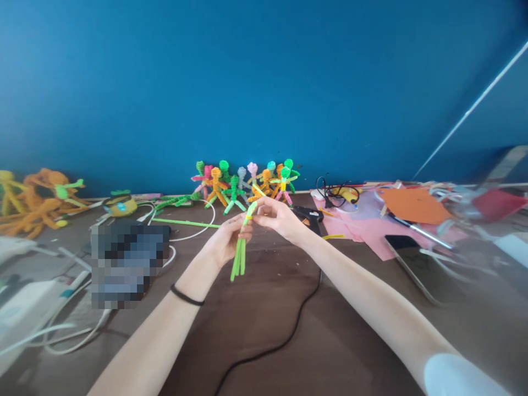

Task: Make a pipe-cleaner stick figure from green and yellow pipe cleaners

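Note:
Above the middle of the table, my left hand (229, 236) is closed round a bundle of light green pipe cleaners (238, 258). Their loose ends hang below the fingers, and a rounded green top stands up above them. A yellow wrap (248, 218) circles the bundle just under that top. With thumb and fingers closed, my right hand (274, 217) pinches a pale yellow-green pipe cleaner (259, 190), whose end sticks out up and to the left. The fingers hide where this strand meets the bundle.
Several pipe-cleaner figures (234, 192) stand along the blue wall, with more orange ones (49, 192) at left. A glue gun (308, 217) lies behind my right hand, its black cord (284, 344) running forward. Orange paper (414, 205) and a phone (412, 267) lie right; white cables (88, 335) left.

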A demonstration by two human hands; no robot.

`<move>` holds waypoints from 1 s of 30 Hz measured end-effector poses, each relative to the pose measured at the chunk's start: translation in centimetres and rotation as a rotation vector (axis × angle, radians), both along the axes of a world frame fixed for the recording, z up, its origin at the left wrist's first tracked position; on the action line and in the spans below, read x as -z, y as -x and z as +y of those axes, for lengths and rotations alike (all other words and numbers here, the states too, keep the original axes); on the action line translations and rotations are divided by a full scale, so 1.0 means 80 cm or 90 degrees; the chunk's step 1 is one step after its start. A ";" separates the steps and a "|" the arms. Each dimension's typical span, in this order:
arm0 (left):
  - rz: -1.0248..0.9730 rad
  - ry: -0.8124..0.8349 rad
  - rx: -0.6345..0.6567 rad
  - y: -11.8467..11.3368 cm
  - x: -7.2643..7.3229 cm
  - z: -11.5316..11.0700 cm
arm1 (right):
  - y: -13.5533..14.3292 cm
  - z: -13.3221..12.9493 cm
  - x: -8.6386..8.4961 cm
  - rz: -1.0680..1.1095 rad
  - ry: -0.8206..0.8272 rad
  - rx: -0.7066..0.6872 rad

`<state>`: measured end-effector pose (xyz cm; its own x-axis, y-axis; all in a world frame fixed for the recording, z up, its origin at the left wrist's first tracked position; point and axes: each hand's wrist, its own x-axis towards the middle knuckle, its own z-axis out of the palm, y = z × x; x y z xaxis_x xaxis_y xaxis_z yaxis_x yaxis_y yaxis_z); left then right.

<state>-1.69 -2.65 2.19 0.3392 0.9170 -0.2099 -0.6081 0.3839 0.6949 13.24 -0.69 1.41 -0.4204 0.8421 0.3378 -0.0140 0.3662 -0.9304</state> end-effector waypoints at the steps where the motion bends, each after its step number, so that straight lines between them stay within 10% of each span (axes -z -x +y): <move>1: 0.027 -0.014 -0.010 0.000 0.002 0.001 | 0.000 0.000 0.000 -0.007 0.000 0.007; 30: 0.647 -0.439 -0.284 0.005 0.001 -0.014 | 0.017 -0.012 0.002 -0.060 -0.036 0.129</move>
<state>-2.06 -3.78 2.14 -0.0516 0.9299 0.3642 0.3195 -0.3302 0.8882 11.87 -1.64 1.26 -0.2769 0.8934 0.3536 0.1512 0.4040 -0.9022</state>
